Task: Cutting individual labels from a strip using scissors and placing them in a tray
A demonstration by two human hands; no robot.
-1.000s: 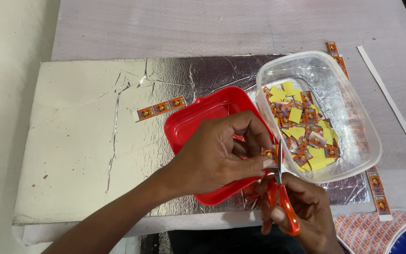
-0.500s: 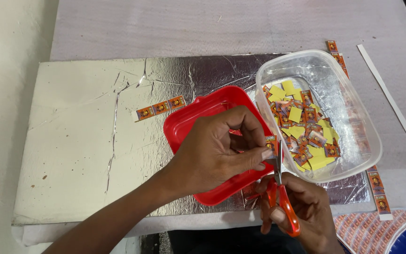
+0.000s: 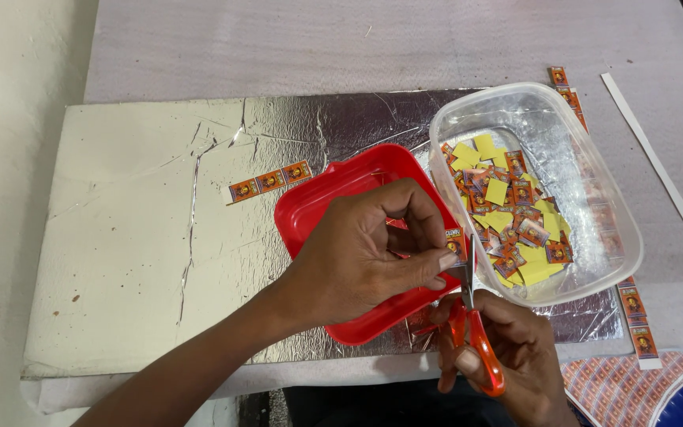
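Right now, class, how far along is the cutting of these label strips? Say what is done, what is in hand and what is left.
Done: many cut labels lie in the clear tub. In hand: the left hand pinches a strip at the scissors, worked by the right hand, beside the red lid. Left: a short strip on the foil board and more strips past the tub remain uncut.

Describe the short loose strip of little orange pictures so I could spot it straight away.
Start at the big foil-covered board on the table, then find the red plastic lid near its middle. Just left of that lid's upper corner lies the short strip of three small orange pictures, alone on bare foil. Unlike the cut squares heaped in the clear plastic tub, it is uncut.
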